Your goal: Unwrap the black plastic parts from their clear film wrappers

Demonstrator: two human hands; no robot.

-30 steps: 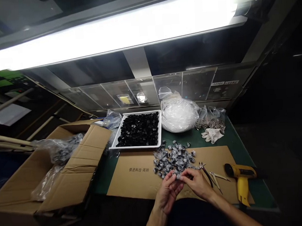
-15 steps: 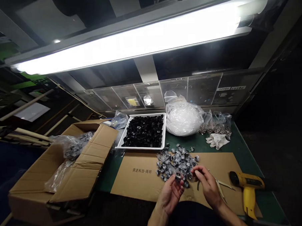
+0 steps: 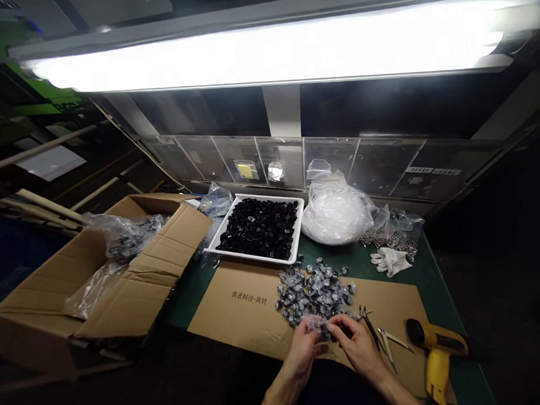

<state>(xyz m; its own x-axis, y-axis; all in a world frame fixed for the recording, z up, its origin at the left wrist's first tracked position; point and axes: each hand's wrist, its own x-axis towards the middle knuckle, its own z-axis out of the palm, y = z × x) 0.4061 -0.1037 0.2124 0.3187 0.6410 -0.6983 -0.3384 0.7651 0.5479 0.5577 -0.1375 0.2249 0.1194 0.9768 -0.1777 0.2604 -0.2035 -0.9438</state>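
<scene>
My left hand [image 3: 305, 346] pinches a small dark part in crinkled clear plastic [image 3: 320, 324] at the near edge of a pile of similar plastic-wrapped parts [image 3: 316, 289]. From the other side, my right hand [image 3: 354, 343] has its thumb and forefinger closed on the same part. My fingers cover much of it, so its shape is unclear. Just right of my right hand, dark-handled pliers [image 3: 369, 325] lie on a flat cardboard sheet [image 3: 252, 322]. Next to them rests a thin, pale V-shaped tool [image 3: 387, 348].
A white tray [image 3: 298, 231] of small black parts stands behind the pile, beside a large clear bag [image 3: 337, 214]. Rightward are bags of metal pieces [image 3: 394, 239], a white glove [image 3: 391, 261] and a yellow heat gun [image 3: 439, 353]. An open carton [image 3: 165, 273] stands left.
My right hand has moved left to meet my left hand at the wrapped part. The pliers now show beside it. The camera view has shifted slightly.
</scene>
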